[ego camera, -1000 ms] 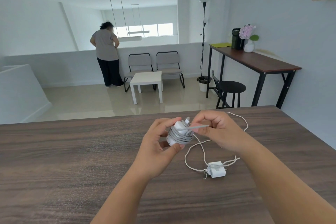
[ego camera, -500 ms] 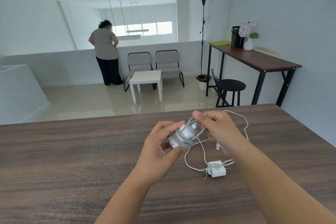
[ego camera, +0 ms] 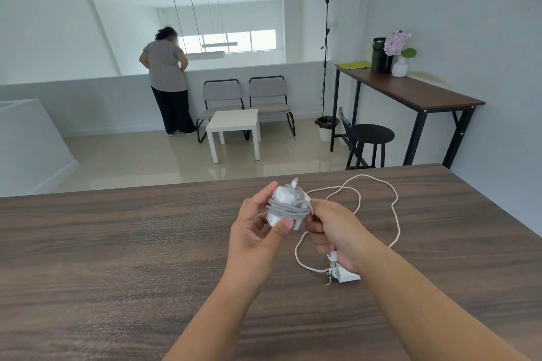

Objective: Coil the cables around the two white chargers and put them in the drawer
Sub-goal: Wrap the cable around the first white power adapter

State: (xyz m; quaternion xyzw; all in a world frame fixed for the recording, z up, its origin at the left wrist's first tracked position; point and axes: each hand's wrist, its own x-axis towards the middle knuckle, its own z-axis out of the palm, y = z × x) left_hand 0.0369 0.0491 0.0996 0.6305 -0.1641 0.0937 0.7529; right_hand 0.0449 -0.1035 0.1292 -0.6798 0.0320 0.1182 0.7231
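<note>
My left hand (ego camera: 258,231) grips a white charger (ego camera: 283,208) above the wooden table (ego camera: 117,258); a grey cable (ego camera: 289,209) is coiled tightly round its middle, and the plug end sticks up at the top. My right hand (ego camera: 334,228) touches the coil's right side, fingers curled, pinching the cable there. A second white charger (ego camera: 347,274) lies on the table just under my right wrist, partly hidden by it. Its loose white cable (ego camera: 393,214) loops across the table to the right. No drawer shows.
The table's far edge (ego camera: 264,177) runs just beyond my hands. Past it are a white side table (ego camera: 234,126), two grey chairs, a black stool (ego camera: 371,133), a tall desk (ego camera: 410,94) on the right, and a person standing at the half wall (ego camera: 167,79).
My right hand has come down from above the charger to its right side, tucking in the cable end. The last loose length of grey cable is now wound on the coil.
</note>
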